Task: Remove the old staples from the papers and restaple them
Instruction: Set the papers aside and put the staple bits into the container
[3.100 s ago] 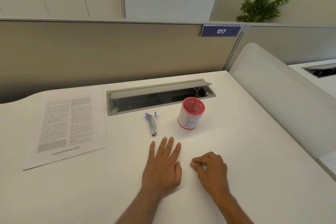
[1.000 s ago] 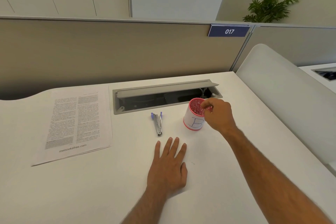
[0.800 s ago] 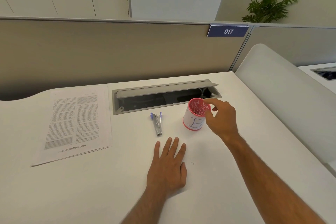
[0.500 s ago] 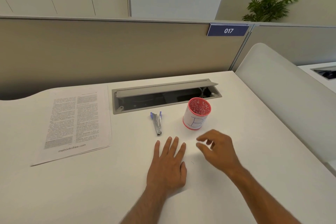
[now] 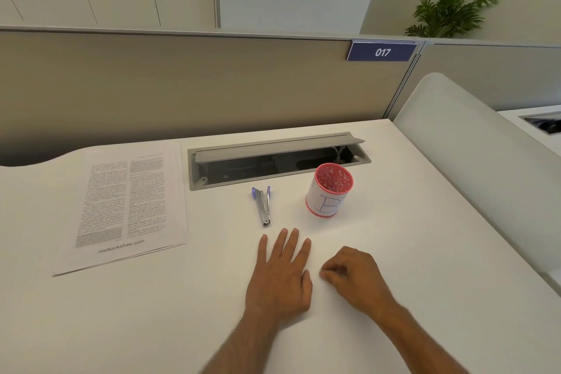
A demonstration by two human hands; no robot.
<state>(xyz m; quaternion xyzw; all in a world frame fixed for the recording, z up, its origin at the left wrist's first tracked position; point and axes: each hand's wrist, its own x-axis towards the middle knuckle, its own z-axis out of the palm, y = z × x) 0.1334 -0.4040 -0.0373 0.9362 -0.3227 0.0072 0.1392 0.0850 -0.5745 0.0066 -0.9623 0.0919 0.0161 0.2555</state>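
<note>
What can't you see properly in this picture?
- Head view: whatever the right hand pinches; its curled fingers hide it.
- Staples in the papers: too small.
- The small print: blurred.
- Bottom of the red cup: its wall hides it.
- Under the left hand: covered by the palm.

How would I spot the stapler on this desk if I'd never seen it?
Find the grey cable hatch set into the white desk. Just in front of it, left of the red cup, lies the stapler: small, slim, silver metal with purple ends, the only metal tool there.
</note>
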